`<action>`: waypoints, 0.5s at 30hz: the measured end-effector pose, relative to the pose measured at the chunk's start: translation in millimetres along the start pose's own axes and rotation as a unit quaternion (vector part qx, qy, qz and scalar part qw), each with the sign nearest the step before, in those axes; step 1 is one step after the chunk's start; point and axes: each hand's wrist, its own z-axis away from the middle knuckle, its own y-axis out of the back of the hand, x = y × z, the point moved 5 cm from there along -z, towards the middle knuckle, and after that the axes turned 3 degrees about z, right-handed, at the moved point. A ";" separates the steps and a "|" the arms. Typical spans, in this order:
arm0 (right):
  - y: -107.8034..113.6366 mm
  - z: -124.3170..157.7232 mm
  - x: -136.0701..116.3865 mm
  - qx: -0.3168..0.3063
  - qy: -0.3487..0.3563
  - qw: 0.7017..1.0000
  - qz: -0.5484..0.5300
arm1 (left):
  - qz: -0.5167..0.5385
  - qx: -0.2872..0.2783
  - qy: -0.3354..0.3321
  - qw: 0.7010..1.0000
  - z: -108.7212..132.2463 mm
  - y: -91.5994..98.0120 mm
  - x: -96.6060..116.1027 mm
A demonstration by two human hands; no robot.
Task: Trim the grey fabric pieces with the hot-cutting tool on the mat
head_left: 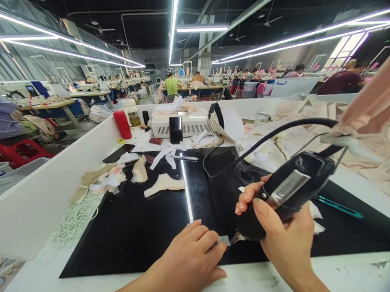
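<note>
My right hand (283,232) is wrapped around a thick black corded hand tool (290,180) with a silvery label plate. Its narrow metal tip (238,237) points down and left, close to the fingers of my left hand. Low over the black mat (128,235), my left hand (190,258) is closed, its fingertips on a small pale grey strip (223,240). The strip's far end lies right by the tool tip; whether they touch I cannot tell. A beige curved fabric piece (166,184) lies farther back on the mat.
A black cable (265,138) runs from the tool past a hanging pink cloth (374,99). Pale cord (75,222) and scraps lie left; a teal cutter (340,207) lies right. A phone (175,129) leans on a white box (194,124). People sit at distant machines.
</note>
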 end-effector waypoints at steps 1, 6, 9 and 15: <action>2.3 -0.9 1.1 -0.002 0.003 1.000 0.009 | 0.000 -0.005 -0.002 1.000 -0.6 -0.6 -1.5; 10.6 -5.0 -1.6 0.008 0.005 0.997 0.076 | 0.000 -0.040 -0.028 0.999 -7.4 1.1 -7.5; 9.3 -5.2 -5.3 0.015 0.001 0.996 0.093 | 0.007 -0.058 -0.044 0.997 -12.2 3.9 -9.3; -4.6 0.4 -8.7 0.015 0.005 0.998 0.064 | 0.051 -0.042 0.005 0.998 -0.5 13.9 -13.2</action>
